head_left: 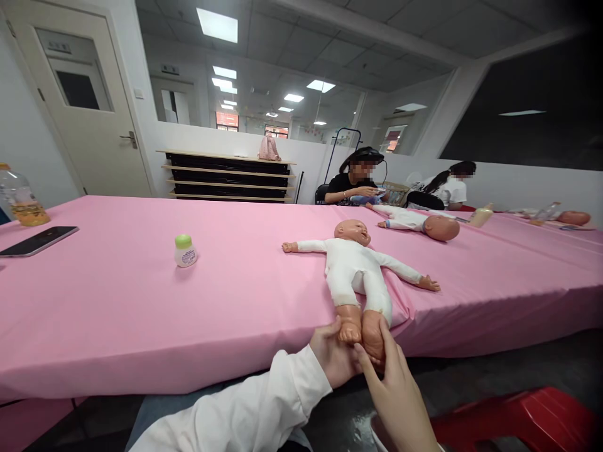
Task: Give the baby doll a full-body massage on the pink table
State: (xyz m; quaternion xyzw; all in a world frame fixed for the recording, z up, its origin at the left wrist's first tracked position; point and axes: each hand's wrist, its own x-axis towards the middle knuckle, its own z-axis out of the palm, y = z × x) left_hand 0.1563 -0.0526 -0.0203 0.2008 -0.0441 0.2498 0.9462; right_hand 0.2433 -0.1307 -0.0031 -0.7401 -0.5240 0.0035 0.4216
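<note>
A baby doll [355, 267] with a white cloth body lies on its back on the pink-covered table, arms spread and feet toward me at the front edge. Its head is turned to the right. My left hand [333, 356] is closed around the foot on the left from below, with the thumb along its side. My right hand [398, 386] grips the other lower leg, fingers on its outer side and thumb near the sole. Parts of both feet are hidden by my fingers.
On the pink tablecloth [127, 295] stand a small green-capped bottle [185, 252], a phone [40, 241] and a drink bottle [21, 198] at left. Another doll [417, 223] lies farther back, near a lotion bottle [480, 216]. Two people sit beyond. A red stool [527, 417] is at lower right.
</note>
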